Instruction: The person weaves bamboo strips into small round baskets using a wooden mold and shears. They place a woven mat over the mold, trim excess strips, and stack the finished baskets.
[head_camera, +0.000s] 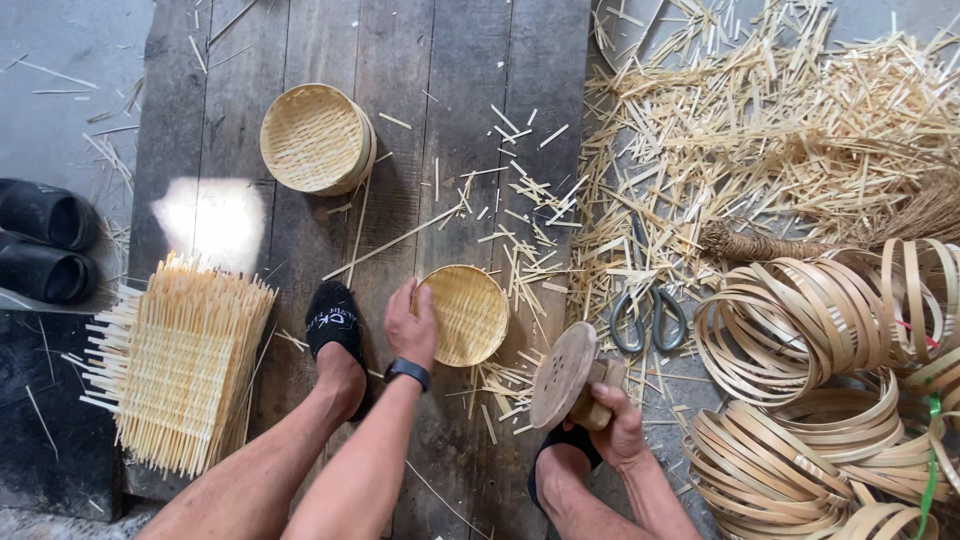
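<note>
My left hand (410, 322) grips the near left rim of a small round woven bamboo tray (467, 314) that lies on the dark wooden planks (440, 120). A black watch sits on that wrist. My right hand (612, 418) holds a round wooden disc tool (563, 375) with small holes by its block handle, tilted up just right of the tray. My feet in black socks rest on the planks on either side.
A stack of finished woven trays (316, 138) sits at the upper left. Square woven mats (180, 365) are piled at the left. Scissors (648, 318) lie among bamboo offcuts (770, 130). Coiled bamboo hoops (830, 400) fill the right. Black slippers (45, 240) stand far left.
</note>
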